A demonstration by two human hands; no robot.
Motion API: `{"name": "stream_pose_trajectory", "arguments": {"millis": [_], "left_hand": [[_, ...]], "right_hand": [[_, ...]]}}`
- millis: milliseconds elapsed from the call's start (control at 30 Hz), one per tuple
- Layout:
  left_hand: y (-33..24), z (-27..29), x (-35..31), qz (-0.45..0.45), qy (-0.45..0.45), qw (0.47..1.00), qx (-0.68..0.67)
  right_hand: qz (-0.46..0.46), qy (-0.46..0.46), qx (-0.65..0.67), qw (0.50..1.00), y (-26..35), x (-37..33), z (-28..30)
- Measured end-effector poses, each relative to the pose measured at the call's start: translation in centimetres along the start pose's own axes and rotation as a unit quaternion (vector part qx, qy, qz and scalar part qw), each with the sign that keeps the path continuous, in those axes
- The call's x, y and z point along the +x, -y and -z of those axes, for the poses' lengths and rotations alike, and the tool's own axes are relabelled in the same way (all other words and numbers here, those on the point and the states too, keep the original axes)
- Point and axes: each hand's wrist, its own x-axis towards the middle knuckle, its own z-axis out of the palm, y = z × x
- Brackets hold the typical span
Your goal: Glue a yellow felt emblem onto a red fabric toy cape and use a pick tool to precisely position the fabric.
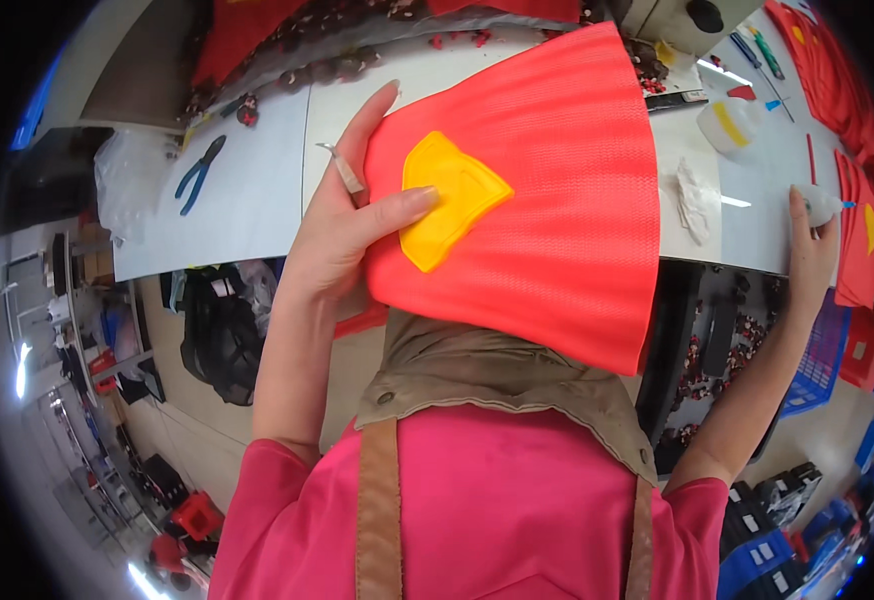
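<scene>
My left hand (pixel 325 235) grips the narrow end of a red, cape-shaped textured piece (pixel 577 190), which flares out to the right over the table edge and my apron. Its thumb presses on a yellow shield-shaped emblem (pixel 457 205) lying on the red surface. A bent-tipped metal tool, looking like tweezers (pixel 347 173), sticks out between that hand's fingers. Far to the right, my right hand (pixel 807 250) has its fingers closed round a small translucent bottle (pixel 817 205) with a blue tip, beside more red capes (pixel 857 240) with yellow emblems.
Blue-handled pliers (pixel 200 178) and a clear plastic bag (pixel 135 185) lie on the left. A crumpled tissue (pixel 694 202), a white-and-yellow container (pixel 727 126) and screwdrivers (pixel 769 55) are to the right. A machine (pixel 692 20) stands at the back; a blue crate (pixel 815 360) sits below.
</scene>
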Motion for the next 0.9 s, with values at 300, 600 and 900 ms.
{"name": "stream_pose_trajectory", "arguments": {"millis": [300,600,900], "left_hand": [[0.3,-0.9,-0.6,-0.042,-0.028,0.999,0.019],[0.2,-2.3,-1.7,-0.131,-0.064,0.987,0.064],[0.1,-2.5,-2.7,-0.170,-0.066,0.980,0.083]], "right_hand": [[0.075,0.014,0.145,0.986,8.6,-6.8,1.9],[0.201,0.237,0.167,0.936,15.3,-12.0,0.5],[0.244,0.261,0.085,0.930,16.4,-11.9,-0.8]]}}
